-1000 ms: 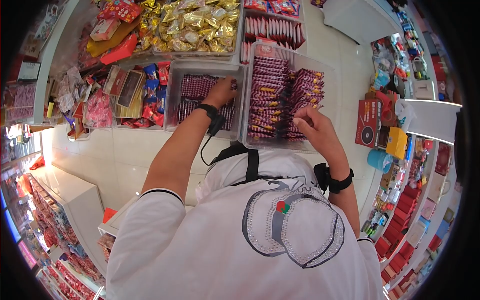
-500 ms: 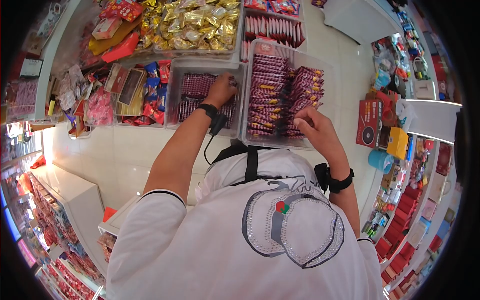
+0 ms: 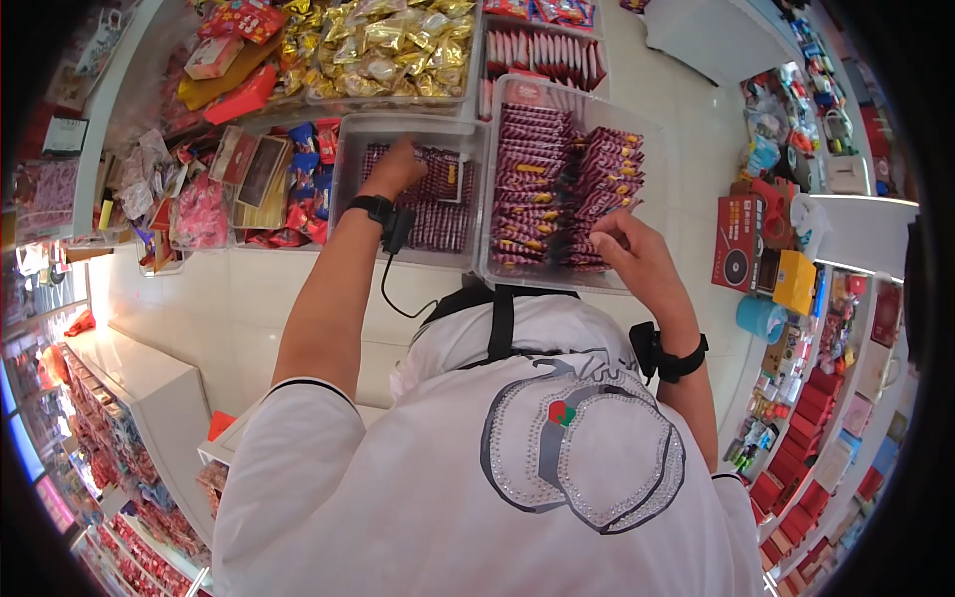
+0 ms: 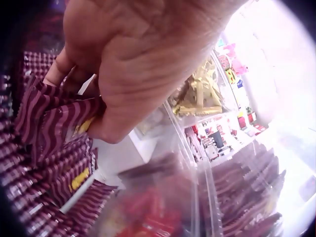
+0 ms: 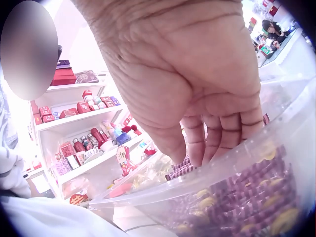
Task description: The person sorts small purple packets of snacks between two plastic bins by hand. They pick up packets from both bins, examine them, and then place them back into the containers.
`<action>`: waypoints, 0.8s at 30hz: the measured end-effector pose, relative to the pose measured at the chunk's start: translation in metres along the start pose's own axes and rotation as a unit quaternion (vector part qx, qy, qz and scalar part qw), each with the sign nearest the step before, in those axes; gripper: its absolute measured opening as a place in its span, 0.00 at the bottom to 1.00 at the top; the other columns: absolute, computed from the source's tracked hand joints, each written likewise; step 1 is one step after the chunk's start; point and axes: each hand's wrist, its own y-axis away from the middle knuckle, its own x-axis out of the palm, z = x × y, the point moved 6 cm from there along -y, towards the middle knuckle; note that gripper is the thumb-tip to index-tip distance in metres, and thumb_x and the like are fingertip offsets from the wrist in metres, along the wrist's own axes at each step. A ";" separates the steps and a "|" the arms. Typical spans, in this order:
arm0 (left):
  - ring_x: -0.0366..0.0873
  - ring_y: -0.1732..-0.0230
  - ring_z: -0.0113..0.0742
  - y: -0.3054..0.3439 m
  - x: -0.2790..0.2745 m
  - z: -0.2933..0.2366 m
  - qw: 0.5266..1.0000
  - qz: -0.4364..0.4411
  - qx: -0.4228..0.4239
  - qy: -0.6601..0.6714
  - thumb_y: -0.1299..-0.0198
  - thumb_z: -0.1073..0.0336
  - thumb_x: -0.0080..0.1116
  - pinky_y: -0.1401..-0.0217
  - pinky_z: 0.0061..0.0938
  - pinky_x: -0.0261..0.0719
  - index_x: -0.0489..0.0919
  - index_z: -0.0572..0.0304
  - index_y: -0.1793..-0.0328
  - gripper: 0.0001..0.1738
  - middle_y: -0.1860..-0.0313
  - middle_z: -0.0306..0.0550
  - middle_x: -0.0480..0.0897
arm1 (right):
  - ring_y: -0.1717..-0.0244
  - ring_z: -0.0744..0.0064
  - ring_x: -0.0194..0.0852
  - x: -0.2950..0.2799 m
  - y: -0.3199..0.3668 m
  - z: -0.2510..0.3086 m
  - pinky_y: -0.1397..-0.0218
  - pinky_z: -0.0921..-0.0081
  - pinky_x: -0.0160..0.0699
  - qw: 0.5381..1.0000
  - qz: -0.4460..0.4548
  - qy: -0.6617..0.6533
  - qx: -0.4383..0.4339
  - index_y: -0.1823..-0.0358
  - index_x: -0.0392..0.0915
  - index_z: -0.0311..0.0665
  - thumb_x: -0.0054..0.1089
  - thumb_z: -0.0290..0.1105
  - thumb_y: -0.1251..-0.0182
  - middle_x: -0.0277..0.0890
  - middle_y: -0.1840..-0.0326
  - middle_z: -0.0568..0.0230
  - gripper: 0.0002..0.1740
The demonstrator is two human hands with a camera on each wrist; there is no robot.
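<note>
The left hand is inside the left plastic bin, among purple striped packets standing in rows. In the left wrist view, the thumb and fingers of this hand pinch striped packets. A larger clear bin beside it holds two columns of similar packets with yellow marks. At its near right side is the right hand, thumb and fingers loosely bent. The right wrist view shows that hand reaching over the bin's rim; its fingertips are partly hidden.
Gold-wrapped sweets fill a tray behind the left bin. Red and white packets stand behind the right bin. Blue and red packets lie to the left. A red box stands farther right, beside shelves of goods.
The left hand has moved left within its bin, uncovering a packet with a yellow mark and a pale strip at the right side. The right hand has barely moved.
</note>
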 end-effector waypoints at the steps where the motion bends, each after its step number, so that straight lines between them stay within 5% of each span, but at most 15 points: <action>1: 0.76 0.32 0.69 0.002 -0.003 0.006 1.000 0.013 -0.007 -0.009 0.46 0.64 0.67 0.30 0.46 0.76 0.66 0.72 0.26 0.41 0.33 0.77 0.76 | 0.65 0.85 0.67 0.000 -0.001 0.002 0.62 0.81 0.69 1.000 0.002 0.007 -0.005 0.54 0.78 0.34 0.64 0.33 0.24 0.75 0.65 0.74 0.09; 5: 0.75 0.32 0.68 0.008 -0.003 0.016 0.995 -0.039 0.004 -0.087 0.46 0.65 0.69 0.30 0.48 0.77 0.68 0.72 0.29 0.38 0.34 0.75 0.77 | 0.66 0.86 0.65 0.004 -0.003 0.004 0.64 0.82 0.66 1.000 0.008 -0.013 -0.006 0.54 0.78 0.34 0.64 0.33 0.24 0.73 0.66 0.75 0.09; 8: 0.79 0.39 0.63 0.027 -0.008 -0.005 0.964 -0.161 0.001 -0.211 0.45 0.64 0.69 0.33 0.47 0.78 0.71 0.70 0.32 0.35 0.44 0.70 0.81 | 0.66 0.86 0.65 0.006 -0.005 0.006 0.64 0.82 0.66 1.000 0.010 -0.012 -0.006 0.54 0.78 0.34 0.64 0.34 0.24 0.73 0.67 0.76 0.10; 11: 0.80 0.41 0.63 0.035 -0.006 -0.043 0.945 -0.209 0.104 -0.229 0.43 0.65 0.68 0.36 0.51 0.78 0.76 0.69 0.40 0.26 0.49 0.67 0.83 | 0.66 0.86 0.65 0.006 -0.005 0.007 0.64 0.81 0.66 1.000 0.011 -0.007 -0.009 0.54 0.78 0.34 0.64 0.34 0.24 0.73 0.66 0.76 0.10; 14: 0.82 0.48 0.66 0.021 0.033 -0.049 0.983 -0.084 0.137 -0.084 0.43 0.67 0.66 0.41 0.52 0.80 0.81 0.71 0.51 0.17 0.53 0.66 0.85 | 0.66 0.86 0.65 0.007 -0.006 0.007 0.64 0.81 0.66 1.000 0.014 -0.008 -0.005 0.54 0.78 0.34 0.64 0.34 0.24 0.74 0.66 0.76 0.10; 17: 0.84 0.50 0.67 -0.002 0.070 -0.047 0.991 0.049 0.098 -0.079 0.40 0.57 0.63 0.41 0.52 0.81 0.84 0.74 0.51 0.23 0.54 0.73 0.85 | 0.66 0.86 0.66 0.005 -0.005 0.007 0.63 0.82 0.67 1.000 0.007 -0.004 -0.004 0.54 0.78 0.34 0.64 0.34 0.24 0.74 0.66 0.75 0.10; 21: 0.89 0.62 0.61 -0.016 0.100 -0.033 0.988 0.150 -0.010 0.036 0.43 0.58 0.64 0.53 0.48 0.85 0.87 0.75 0.57 0.21 0.61 0.71 0.87 | 0.64 0.86 0.68 0.000 -0.001 0.005 0.62 0.82 0.69 1.000 -0.002 -0.013 0.006 0.53 0.78 0.33 0.64 0.34 0.24 0.76 0.65 0.74 0.10; 24: 0.89 0.69 0.57 -0.026 0.102 -0.026 0.993 0.110 0.014 0.033 0.44 0.58 0.65 0.59 0.46 0.85 0.87 0.75 0.59 0.21 0.67 0.68 0.87 | 0.63 0.85 0.70 -0.004 0.002 0.002 0.60 0.81 0.72 1.000 -0.007 -0.022 0.018 0.53 0.78 0.33 0.64 0.33 0.23 0.77 0.64 0.72 0.10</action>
